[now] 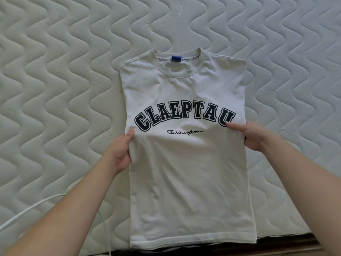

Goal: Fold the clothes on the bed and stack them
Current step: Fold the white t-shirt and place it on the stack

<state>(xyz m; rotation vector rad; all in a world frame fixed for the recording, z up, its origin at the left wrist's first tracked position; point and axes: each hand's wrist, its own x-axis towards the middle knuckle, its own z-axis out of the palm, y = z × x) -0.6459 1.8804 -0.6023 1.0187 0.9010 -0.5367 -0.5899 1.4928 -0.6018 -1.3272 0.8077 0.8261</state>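
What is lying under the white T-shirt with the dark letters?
The white T-shirt with dark letters lies on the quilted white mattress. The sleeves seem folded beneath, hidden. Fingers of the left hand and right hand are covered too.

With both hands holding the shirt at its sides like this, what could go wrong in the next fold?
1. The left hand grips the white T-shirt lower than the right hand, so the crosswise fold may come out skewed.
2. The hem hangs past the mattress edge, so it may drag or slip when lifted.
3. The sleeves look tucked behind; lifting may let them fall out.
4. The white cable beside the left arm could snag.
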